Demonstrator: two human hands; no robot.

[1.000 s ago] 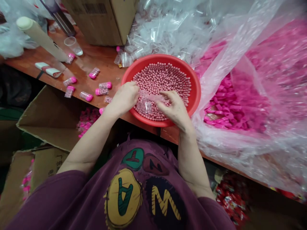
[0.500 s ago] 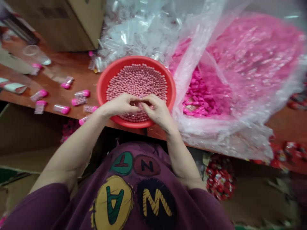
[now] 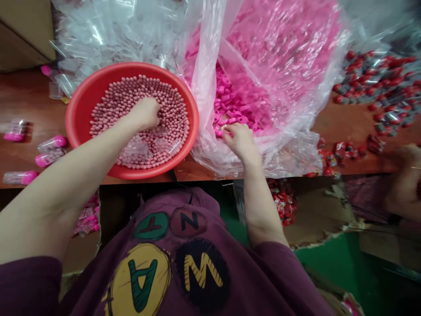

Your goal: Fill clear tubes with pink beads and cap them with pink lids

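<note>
My left hand (image 3: 146, 114) is inside a red basin (image 3: 77, 109), its fingers curled down into small pink beads (image 3: 131, 94). What the fingers hold, if anything, is hidden. Several clear plastic tubes (image 3: 174, 147) lie on the beads just in front of that hand. Over at the mouth of a clear plastic bag (image 3: 207, 83), my right hand (image 3: 241, 139) touches the near edge of a heap of bright pink plastic pieces (image 3: 238, 105). Its thumb and fingertips look slightly apart, and I see nothing between them.
Clear tubes (image 3: 115, 35) pile up behind the basin. Pink-capped tubes (image 3: 49, 149) lie on the wooden table (image 3: 19, 98) at left, near a cardboard box (image 3: 24, 33). Red-and-grey items (image 3: 378, 83) are spread at right, where another person's arm (image 3: 406, 180) shows.
My hands were together over the basin and have parted. The left stays at the beads, now deeper in; the right has moved to the pink pieces. The view has shifted to the right.
</note>
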